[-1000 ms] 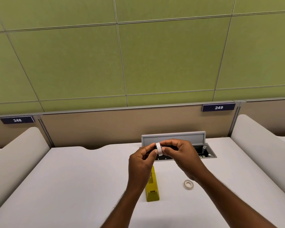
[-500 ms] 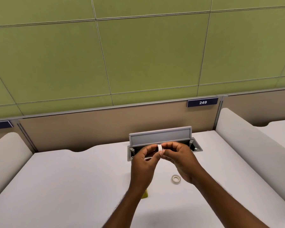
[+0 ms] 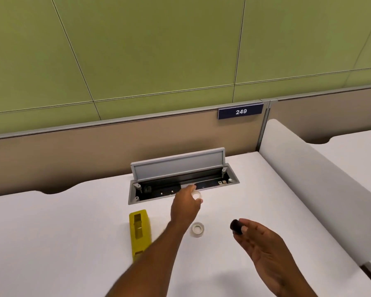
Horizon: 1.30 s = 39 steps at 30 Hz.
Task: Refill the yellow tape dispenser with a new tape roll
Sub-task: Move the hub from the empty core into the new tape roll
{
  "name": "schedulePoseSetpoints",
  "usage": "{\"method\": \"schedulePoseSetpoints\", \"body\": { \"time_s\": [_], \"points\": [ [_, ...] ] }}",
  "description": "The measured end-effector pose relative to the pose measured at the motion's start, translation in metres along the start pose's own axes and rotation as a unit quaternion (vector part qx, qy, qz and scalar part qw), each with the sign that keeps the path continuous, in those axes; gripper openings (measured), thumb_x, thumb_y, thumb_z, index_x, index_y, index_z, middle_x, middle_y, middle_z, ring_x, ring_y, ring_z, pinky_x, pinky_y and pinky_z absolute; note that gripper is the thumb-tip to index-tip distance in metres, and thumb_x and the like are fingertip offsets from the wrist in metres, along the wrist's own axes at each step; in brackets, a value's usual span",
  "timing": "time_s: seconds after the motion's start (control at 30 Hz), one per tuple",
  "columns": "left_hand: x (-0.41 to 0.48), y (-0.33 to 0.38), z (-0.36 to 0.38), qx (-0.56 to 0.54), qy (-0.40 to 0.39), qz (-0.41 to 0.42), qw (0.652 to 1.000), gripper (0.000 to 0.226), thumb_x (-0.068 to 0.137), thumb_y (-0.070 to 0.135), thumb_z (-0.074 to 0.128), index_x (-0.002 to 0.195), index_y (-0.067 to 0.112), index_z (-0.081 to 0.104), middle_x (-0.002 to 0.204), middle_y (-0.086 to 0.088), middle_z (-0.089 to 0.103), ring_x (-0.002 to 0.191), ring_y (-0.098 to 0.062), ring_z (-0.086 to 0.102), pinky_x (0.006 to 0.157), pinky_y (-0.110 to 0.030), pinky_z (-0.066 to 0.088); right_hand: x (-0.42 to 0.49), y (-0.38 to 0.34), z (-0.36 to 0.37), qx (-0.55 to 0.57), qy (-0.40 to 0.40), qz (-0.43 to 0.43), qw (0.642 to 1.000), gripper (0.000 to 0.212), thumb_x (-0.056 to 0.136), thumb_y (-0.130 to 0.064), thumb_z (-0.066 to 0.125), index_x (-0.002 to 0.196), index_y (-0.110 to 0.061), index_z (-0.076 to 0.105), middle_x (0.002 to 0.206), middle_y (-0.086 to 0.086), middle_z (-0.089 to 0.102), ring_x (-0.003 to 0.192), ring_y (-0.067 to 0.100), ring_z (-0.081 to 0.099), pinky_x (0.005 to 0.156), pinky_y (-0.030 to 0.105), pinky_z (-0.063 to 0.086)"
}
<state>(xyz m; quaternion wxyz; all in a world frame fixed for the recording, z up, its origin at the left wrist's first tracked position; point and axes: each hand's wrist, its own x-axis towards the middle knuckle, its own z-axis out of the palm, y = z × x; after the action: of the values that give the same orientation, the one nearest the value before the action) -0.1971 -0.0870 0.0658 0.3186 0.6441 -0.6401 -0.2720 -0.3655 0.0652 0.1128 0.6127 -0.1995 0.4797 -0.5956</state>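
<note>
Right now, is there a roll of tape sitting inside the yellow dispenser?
No, the yellow dispenser shows an empty slot, while one tape roll lies on the table beside it.

Two hands (image 3: 185, 207) (image 3: 266, 243); two tape rings (image 3: 198, 229) (image 3: 197, 195); one yellow dispenser (image 3: 140, 230); one black core (image 3: 236, 226).

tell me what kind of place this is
Probably a shared office or library study carrel: a white desk with low beige divider panels, a navy seat-number plate reading 249, and an open grey flip-up power and cable box set into the desktop.
</note>
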Motion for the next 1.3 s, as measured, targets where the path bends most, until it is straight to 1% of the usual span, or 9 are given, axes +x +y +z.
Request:
{"method": "schedulePoseSetpoints", "body": {
  "time_s": [0.13,0.23,0.53,0.67,0.77,0.87,0.97,1.1,1.3],
  "points": [
    [0.024,-0.024,0.054,0.091,-0.032,0.003,0.995,0.054,0.083,0.019,0.064,0.134,0.019,0.045,0.135,-0.004,0.054,0.125,-0.023,0.046,0.1,-0.034,0.039,0.01,0.014,-0.047,0.012,0.038,0.055,0.998,0.018,0.086,0.016,0.047,0.092,0.009,0.062,0.079,0.022,0.075,0.066,0.025,0.074,0.054,0.026,0.06],
    [0.038,-0.039,0.081,0.134,-0.053,0.015,0.99,0.058,0.085,0.02,0.062,0.138,0.021,0.04,0.139,-0.003,0.051,0.128,-0.023,0.043,0.102,-0.036,0.037,0.014,0.02,-0.073,0.012,0.049,0.085,0.995,0.021,0.087,0.02,0.041,0.088,0.01,0.06,0.068,0.018,0.074,0.059,0.026,0.073,0.048,0.027,0.059],
    [0.054,-0.066,0.109,0.156,-0.098,-0.001,0.983,0.06,0.085,0.023,0.061,0.14,0.022,0.037,0.14,-0.003,0.05,0.128,-0.023,0.043,0.105,-0.036,0.037,0.03,0.029,-0.087,-0.014,0.062,0.107,0.992,0.025,0.087,0.022,0.041,0.084,0.008,0.062,0.064,0.017,0.073,0.056,0.025,0.073,0.043,0.025,0.056],
    [0.05,-0.056,0.109,0.164,-0.127,0.0,0.978,0.079,0.079,0.032,0.069,0.145,0.022,0.027,0.154,-0.007,0.026,0.137,-0.027,0.031,0.107,-0.038,0.034,0.034,0.024,-0.075,-0.002,0.055,0.096,0.994,0.024,0.086,0.023,0.04,0.086,0.011,0.06,0.064,0.017,0.073,0.056,0.025,0.073,0.044,0.027,0.057],
    [0.037,-0.037,0.089,0.129,-0.08,-0.012,0.988,0.084,0.079,0.04,0.071,0.145,0.022,0.024,0.157,-0.009,0.013,0.138,-0.031,0.026,0.108,-0.042,0.033,0.04,0.019,-0.056,0.002,0.047,0.086,0.995,0.022,0.085,0.022,0.043,0.088,0.01,0.061,0.067,0.017,0.074,0.059,0.025,0.073,0.048,0.026,0.058],
    [0.008,-0.014,0.054,-0.067,-0.089,-0.024,0.994,0.061,0.082,0.035,0.069,0.136,0.029,0.041,0.149,-0.002,0.036,0.129,-0.02,0.044,0.105,-0.039,0.041,0.043,0.015,-0.028,-0.029,0.031,0.045,0.998,0.018,0.084,0.015,0.051,0.095,0.007,0.064,0.081,0.018,0.076,0.074,0.026,0.074,0.064,0.026,0.061],
    [-0.029,0.003,0.011,-0.238,-0.185,-0.015,0.953,0.035,0.084,0.025,0.066,0.117,0.034,0.06,0.125,0.008,0.062,0.105,-0.009,0.062,0.093,-0.032,0.051,0.048,0.01,0.002,-0.099,-0.005,0.016,0.995,0.018,0.086,0.006,0.058,0.1,0.001,0.067,0.096,0.016,0.075,0.092,0.028,0.072,0.085,0.033,0.058],
    [-0.059,0.008,-0.029,-0.259,-0.185,0.009,0.948,0.03,0.083,0.016,0.07,0.108,0.033,0.067,0.106,0.008,0.071,0.097,-0.009,0.067,0.086,-0.027,0.055,0.057,0.014,0.041,-0.219,-0.054,-0.023,0.974,0.018,0.084,-0.004,0.063,0.095,-0.014,0.073,0.097,0.008,0.076,0.094,0.024,0.071,0.088,0.035,0.055],
    [-0.056,-0.006,-0.069,-0.238,-0.094,-0.007,0.967,0.028,0.079,0.016,0.073,0.1,0.035,0.068,0.094,0.016,0.072,0.088,0.0,0.067,0.076,-0.016,0.053,0.075,0.031,0.072,-0.254,-0.091,-0.032,0.962,0.019,0.088,-0.013,0.062,0.106,-0.013,0.068,0.103,0.008,0.072,0.094,0.022,0.07,0.089,0.035,0.056]
  ]
}}
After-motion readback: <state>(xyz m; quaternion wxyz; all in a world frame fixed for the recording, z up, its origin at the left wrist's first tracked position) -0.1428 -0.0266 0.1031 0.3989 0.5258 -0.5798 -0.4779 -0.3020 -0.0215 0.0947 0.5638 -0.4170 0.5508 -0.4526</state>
